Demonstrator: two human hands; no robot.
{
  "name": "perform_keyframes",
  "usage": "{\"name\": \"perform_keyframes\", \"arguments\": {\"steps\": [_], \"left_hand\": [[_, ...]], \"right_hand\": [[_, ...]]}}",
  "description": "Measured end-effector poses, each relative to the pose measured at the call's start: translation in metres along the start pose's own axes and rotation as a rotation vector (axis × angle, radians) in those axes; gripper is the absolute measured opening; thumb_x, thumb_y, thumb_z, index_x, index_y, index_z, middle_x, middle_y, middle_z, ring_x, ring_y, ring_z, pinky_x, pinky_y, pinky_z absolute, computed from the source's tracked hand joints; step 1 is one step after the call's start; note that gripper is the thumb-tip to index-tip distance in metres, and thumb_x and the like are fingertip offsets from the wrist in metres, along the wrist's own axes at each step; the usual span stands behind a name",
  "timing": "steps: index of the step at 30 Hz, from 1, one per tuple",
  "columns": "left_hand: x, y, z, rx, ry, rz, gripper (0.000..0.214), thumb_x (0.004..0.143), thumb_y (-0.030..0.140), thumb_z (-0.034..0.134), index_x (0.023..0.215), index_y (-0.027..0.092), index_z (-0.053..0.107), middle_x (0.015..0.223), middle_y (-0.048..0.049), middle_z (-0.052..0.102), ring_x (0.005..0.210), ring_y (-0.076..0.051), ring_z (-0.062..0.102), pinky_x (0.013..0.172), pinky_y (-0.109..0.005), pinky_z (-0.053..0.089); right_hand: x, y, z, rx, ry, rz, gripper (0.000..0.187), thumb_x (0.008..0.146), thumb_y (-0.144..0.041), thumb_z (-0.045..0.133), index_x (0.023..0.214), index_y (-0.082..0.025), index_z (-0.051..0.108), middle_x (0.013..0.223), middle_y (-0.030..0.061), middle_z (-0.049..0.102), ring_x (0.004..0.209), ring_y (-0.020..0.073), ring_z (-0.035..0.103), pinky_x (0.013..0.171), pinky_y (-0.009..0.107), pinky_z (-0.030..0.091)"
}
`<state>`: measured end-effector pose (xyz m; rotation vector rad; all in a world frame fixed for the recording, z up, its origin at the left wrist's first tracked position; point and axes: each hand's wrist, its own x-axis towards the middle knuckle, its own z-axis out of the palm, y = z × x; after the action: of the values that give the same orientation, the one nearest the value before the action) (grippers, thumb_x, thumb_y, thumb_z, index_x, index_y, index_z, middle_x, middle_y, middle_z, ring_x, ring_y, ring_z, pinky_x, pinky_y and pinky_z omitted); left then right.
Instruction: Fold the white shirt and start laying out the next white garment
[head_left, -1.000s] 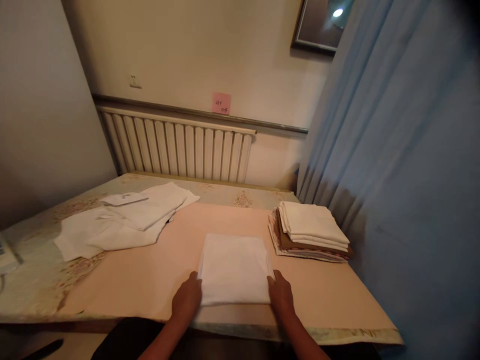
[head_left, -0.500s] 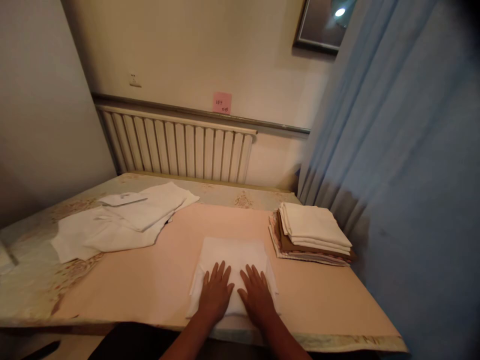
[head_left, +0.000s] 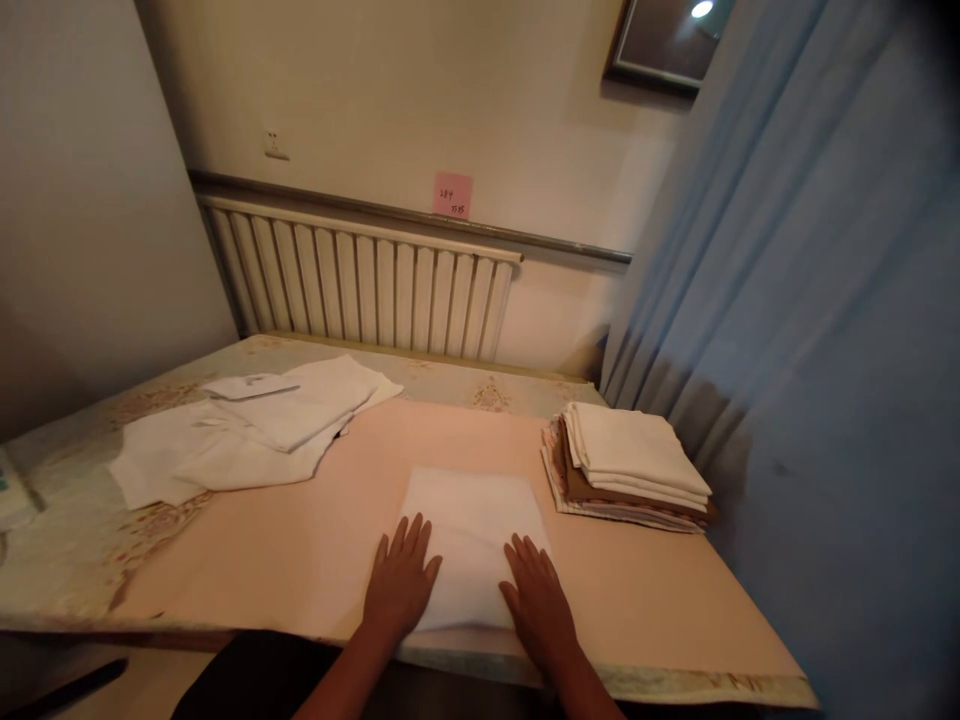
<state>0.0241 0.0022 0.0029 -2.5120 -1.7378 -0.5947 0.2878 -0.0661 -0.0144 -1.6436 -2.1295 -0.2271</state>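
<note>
A folded white cloth (head_left: 472, 530) lies flat on the pink sheet (head_left: 277, 560) near the table's front edge. My left hand (head_left: 401, 575) rests palm down on the cloth's left side, fingers stretched out. On its right side lies my right hand (head_left: 538, 590), also flat with the fingers extended and the thumb pointing inward. Neither hand grips anything. Some of the cloth's side edges are hidden beneath the hands.
Loose white garments (head_left: 270, 430) lie at the back left. A stack of folded fabrics (head_left: 637, 460), cream on top with brown below, stands at the right beside a blue curtain (head_left: 810, 350). A radiator (head_left: 360, 280) runs along the wall behind the table.
Both hands have moved apart, from the middle of the white cloth out to its left and right sides. The view has shifted slightly.
</note>
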Motion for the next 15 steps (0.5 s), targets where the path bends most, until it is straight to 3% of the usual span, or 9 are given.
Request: {"name": "perform_keyframes", "arguments": {"steps": [5,9,12,15], "left_hand": [[0.006,-0.017,0.000,0.017,-0.017,-0.036,0.055,0.094,0.043,0.036,0.143,0.020,0.044,0.153,-0.0080,0.036,0.142,-0.033,0.028,0.113,-0.054,0.021],[0.020,-0.030,-0.001,0.031,-0.007,-0.041,0.056,0.094,0.044,0.037,0.143,0.019,0.044,0.153,-0.0079,0.037,0.142,-0.033,0.029,0.113,-0.052,0.022],[0.033,-0.042,-0.002,0.011,0.010,-0.026,0.054,0.095,0.043,0.037,0.142,0.018,0.046,0.150,-0.0095,0.042,0.141,-0.032,0.031,0.112,-0.051,0.024],[0.045,-0.055,-0.001,-0.054,0.030,-0.031,0.051,0.095,0.041,0.036,0.138,0.017,0.050,0.145,-0.0105,0.049,0.139,-0.030,0.035,0.111,-0.050,0.026]], "right_hand": [[-0.019,-0.005,-0.007,0.012,0.026,-0.003,0.058,0.093,-0.036,0.049,0.147,-0.023,0.033,0.150,0.0096,0.039,0.139,0.0301,0.034,0.109,0.055,0.038],[-0.023,-0.032,-0.018,-0.001,0.057,-0.023,0.068,0.088,-0.031,0.055,0.149,-0.020,0.028,0.153,0.0126,0.033,0.141,0.0324,0.029,0.108,0.058,0.037],[-0.015,-0.062,-0.019,-0.024,0.054,-0.154,0.070,0.082,-0.019,0.054,0.148,-0.020,0.030,0.155,0.0115,0.030,0.143,0.0328,0.023,0.110,0.061,0.032],[-0.001,-0.087,-0.010,-0.030,0.055,-0.282,0.076,0.073,-0.006,0.051,0.146,-0.020,0.034,0.151,0.0097,0.037,0.144,0.0303,0.024,0.111,0.059,0.032]]}}
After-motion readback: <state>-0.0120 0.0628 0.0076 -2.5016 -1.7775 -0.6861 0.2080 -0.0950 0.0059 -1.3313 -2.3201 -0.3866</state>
